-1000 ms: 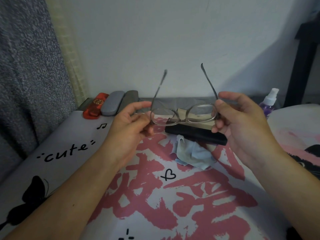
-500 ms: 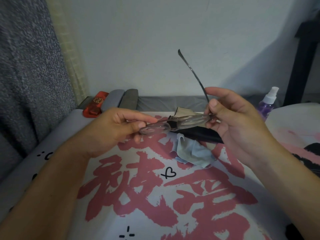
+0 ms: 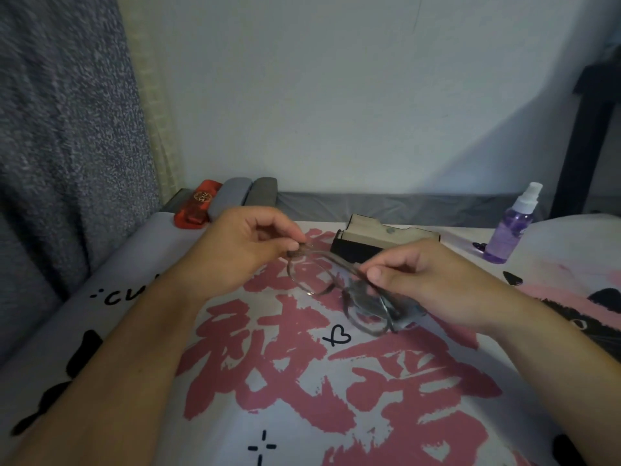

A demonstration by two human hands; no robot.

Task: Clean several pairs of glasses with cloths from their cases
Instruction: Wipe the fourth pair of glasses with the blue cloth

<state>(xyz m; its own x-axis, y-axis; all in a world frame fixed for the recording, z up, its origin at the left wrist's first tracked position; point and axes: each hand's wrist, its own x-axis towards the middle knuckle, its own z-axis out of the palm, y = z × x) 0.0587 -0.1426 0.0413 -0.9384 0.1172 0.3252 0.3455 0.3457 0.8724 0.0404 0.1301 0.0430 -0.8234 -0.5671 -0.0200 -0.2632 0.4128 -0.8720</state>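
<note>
Head view:
Left hand [image 3: 242,248]: fingers curled, thumb and fingertips pinching one end of the glasses [image 3: 339,290].
Right hand [image 3: 433,284]: fingers curled over the other end of the frame; thumb tip showing toward the camera.
Glasses: held between both hands just above the sheet [image 3: 302,381], slanting down to the right; temples seem folded, though blur makes that uncertain.
Cloth [image 3: 411,312]: a bluish piece shows under the right hand, by the lower lens; whether it is gripped cannot be told.
Open case [image 3: 379,235]: behind the glasses, lid up, near the hands.
Other cases [image 3: 232,196]: three side by side at the far left edge.
Spray [image 3: 510,230]: upright at far right, well apart.
Risk: a twist between the two pinches could strain the hinges; fingertips on the lenses would smear them; a loose pinch could drop the frame.
</note>
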